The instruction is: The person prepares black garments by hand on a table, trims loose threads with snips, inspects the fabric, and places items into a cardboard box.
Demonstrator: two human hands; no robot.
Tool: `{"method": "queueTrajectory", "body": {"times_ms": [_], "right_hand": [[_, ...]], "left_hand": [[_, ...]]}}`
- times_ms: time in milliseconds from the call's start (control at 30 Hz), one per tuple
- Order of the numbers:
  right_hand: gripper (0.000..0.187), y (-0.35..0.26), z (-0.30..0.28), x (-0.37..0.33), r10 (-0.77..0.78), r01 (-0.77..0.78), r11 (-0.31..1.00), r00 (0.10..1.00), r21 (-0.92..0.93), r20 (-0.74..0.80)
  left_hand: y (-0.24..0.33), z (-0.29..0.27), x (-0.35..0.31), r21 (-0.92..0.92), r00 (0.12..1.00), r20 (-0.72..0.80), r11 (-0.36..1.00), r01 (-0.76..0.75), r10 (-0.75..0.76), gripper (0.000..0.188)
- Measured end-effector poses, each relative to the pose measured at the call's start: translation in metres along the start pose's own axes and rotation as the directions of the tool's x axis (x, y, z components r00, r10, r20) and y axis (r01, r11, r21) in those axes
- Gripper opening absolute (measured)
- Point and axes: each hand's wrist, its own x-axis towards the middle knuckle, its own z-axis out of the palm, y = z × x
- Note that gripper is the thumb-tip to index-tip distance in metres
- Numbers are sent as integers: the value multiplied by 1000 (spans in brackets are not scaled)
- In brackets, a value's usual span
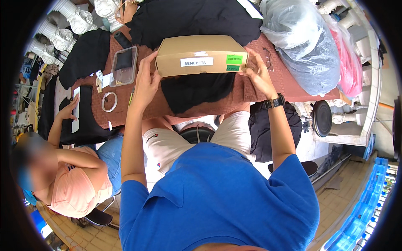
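A closed brown cardboard box (201, 48) is held up over the table's near edge. It bears a white label and green stickers on the side that faces me. My left hand (146, 79) grips the box's left end, thumb toward its front corner. At the right end my right hand (258, 75) grips the other side, with a dark watch on that wrist. Beneath the box, black cloth (200, 90) hangs over the table edge. The table has a reddish-brown cover (153, 106).
A co-worker (75, 175) sits at the left, one hand on a white strip over black cloth. Left of my box are a clear plastic tray (124, 67), a white ring (109, 102) and a black thread spool (122, 39). Filled plastic bags (299, 46) stand at the right.
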Motion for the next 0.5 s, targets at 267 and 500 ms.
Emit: {"method": "queueTrajectory", "body": {"times_ms": [267, 500], "right_hand": [[79, -30, 23, -1, -418, 277, 457, 906, -845, 70], [63, -66, 21, 22, -377, 408, -1, 845, -913, 378]], "left_hand": [[21, -2, 8, 225, 988, 22, 962, -152, 151, 79], [23, -17, 33, 525, 911, 203, 746, -411, 359, 74]]}}
